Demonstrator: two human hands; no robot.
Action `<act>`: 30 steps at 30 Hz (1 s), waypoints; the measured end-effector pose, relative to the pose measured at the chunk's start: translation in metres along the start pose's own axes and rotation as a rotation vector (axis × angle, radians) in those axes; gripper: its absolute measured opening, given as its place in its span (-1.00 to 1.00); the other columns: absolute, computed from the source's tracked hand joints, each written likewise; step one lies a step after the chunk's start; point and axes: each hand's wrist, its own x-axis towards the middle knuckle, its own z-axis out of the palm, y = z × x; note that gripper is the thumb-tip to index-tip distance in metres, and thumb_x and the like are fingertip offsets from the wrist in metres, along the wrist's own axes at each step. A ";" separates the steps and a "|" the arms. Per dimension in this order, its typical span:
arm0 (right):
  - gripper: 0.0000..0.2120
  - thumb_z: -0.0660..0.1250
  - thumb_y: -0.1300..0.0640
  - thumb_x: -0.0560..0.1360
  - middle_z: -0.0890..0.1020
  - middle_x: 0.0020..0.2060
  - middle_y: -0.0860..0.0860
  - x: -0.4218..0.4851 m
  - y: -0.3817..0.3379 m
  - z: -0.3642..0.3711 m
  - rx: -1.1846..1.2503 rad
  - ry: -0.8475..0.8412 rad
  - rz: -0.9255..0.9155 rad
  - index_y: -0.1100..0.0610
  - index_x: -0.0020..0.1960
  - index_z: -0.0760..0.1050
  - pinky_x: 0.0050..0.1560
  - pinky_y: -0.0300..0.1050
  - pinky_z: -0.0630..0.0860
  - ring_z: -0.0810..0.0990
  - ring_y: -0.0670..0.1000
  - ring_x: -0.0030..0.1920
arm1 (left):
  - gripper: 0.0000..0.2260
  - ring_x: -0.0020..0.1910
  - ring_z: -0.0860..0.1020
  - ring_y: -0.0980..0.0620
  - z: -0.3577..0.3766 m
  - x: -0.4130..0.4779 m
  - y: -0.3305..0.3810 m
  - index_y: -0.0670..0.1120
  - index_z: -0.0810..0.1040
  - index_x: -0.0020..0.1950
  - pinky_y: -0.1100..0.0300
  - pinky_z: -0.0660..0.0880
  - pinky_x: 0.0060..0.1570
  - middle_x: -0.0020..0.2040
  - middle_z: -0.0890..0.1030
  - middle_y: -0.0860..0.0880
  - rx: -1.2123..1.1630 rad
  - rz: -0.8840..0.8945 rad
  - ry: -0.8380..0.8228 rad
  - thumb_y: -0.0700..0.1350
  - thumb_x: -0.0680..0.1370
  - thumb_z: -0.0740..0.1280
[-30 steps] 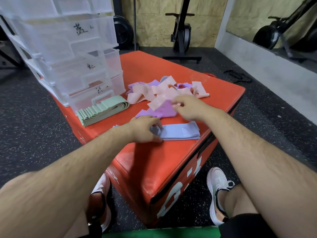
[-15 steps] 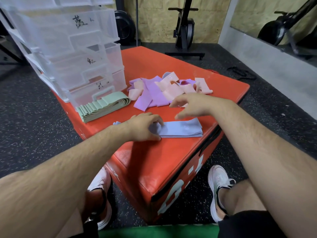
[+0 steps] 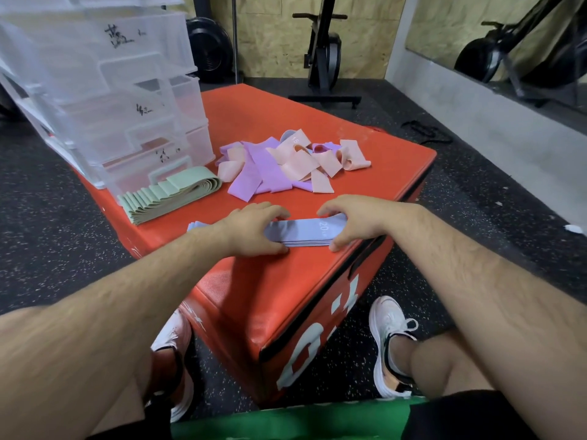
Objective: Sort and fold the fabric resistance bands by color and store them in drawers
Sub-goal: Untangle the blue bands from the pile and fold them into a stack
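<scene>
The blue bands (image 3: 305,233) lie as a flat stack on the red box (image 3: 317,115), near its front edge. The top band bears a "20" print. One end of the stack shows on the far side of the left wrist.

Left hand (image 3: 254,228): palm down over the left part of the stack. Its fingers (image 3: 273,211) curl over the far edge and the thumb sits at the near edge, so the hand grips the stack.

Right hand (image 3: 355,222): palm down over the right end of the stack. Its fingers (image 3: 330,208) curl over the far edge and the thumb presses at the near edge, so the hand grips this end.

The green bands (image 3: 171,195) lie folded in a fanned stack beside the drawers (image 3: 111,90), touching the lowest drawer front. The drawers are clear plastic with handwritten marks on the fronts and stand at the left rear of the box.

A loose pile (image 3: 286,166) of pink and purple bands lies behind the blue stack, apart from it and just right of the green stack.

Two white shoes (image 3: 389,341) rest on the speckled floor, one at each side of the box corner.
</scene>
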 end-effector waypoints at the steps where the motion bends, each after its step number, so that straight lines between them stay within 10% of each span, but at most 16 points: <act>1: -0.24 0.60 -0.17 0.25 0.47 0.32 -0.18 0.000 0.000 0.000 -0.005 0.012 -0.006 -0.17 0.39 0.42 0.33 0.00 0.43 0.47 -0.04 0.29 | -0.37 0.27 0.43 0.05 0.001 0.002 0.002 0.16 0.36 0.40 -0.10 0.41 0.27 0.29 0.46 0.13 -0.002 0.012 0.002 0.31 0.37 0.38; 17: -0.43 0.39 -0.20 0.48 0.49 0.36 -0.06 0.001 -0.013 -0.009 0.031 0.225 -0.090 -0.10 0.44 0.40 0.36 0.03 0.41 0.46 0.00 0.35 | -0.23 0.25 0.48 0.09 -0.015 0.024 0.022 0.08 0.42 0.42 0.06 0.42 0.29 0.30 0.50 0.09 -0.105 0.025 0.141 0.44 0.30 0.22; 30: -0.56 0.12 0.07 0.62 0.42 0.42 -0.01 0.082 -0.002 -0.040 0.069 0.552 0.185 -0.04 0.49 0.28 0.36 0.09 0.26 0.29 0.20 0.46 | -0.75 0.25 0.48 -0.13 -0.074 0.212 0.013 0.00 0.57 0.26 0.02 0.43 0.22 0.26 0.54 -0.04 0.118 -0.087 0.214 -0.05 0.62 0.21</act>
